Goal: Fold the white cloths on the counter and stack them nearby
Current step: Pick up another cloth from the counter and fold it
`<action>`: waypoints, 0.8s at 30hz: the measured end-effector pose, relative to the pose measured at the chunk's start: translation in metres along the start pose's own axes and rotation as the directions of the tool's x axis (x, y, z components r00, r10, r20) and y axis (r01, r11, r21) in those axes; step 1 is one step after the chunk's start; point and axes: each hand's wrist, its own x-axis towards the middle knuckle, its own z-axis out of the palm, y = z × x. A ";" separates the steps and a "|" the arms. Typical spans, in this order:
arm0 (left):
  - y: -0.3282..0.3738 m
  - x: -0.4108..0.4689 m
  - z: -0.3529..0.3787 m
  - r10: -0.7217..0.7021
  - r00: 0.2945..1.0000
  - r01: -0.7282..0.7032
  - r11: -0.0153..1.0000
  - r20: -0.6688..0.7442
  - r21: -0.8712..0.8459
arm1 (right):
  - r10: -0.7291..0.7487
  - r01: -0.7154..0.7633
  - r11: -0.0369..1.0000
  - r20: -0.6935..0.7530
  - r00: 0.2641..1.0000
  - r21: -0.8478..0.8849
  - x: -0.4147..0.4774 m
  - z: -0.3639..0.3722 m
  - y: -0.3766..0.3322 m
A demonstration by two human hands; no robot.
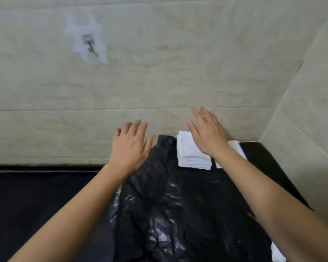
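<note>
Reaching forward with both bare forearms, palms down. Hovering the left hand (130, 146) over the crumpled black plastic bag (169, 195) on the dark counter (36, 195), fingers (138, 127) straight, spread, released, gripping nothing. Holding the right hand (206, 137) above the stack of folded white cloths (191, 156) by the tiled wall (159, 72), fingers relaxed, apart, grasping nothing. Partly hiding a second folded stack (235, 146) behind the right wrist.

Dark counter (36, 195) — a crumpled black plastic bag (169, 205) lies on it, folded white cloths (191, 154) stacked at the back.
</note>
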 end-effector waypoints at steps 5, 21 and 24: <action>-0.128 -0.098 -0.024 -0.253 0.963 0.237 0.959 0.091 0.157 | -0.249 0.244 0.968 0.163 0.955 0.050 -0.010 0.071 -0.143; -0.529 -0.434 -0.145 -0.682 0.729 0.640 0.710 0.059 0.295 | -0.582 0.570 0.812 0.245 0.775 0.124 -0.125 0.244 -0.637; -0.592 -0.497 -0.170 -0.736 0.674 0.687 0.656 0.062 0.313 | -0.634 0.629 0.767 0.297 0.714 0.127 -0.153 0.277 -0.722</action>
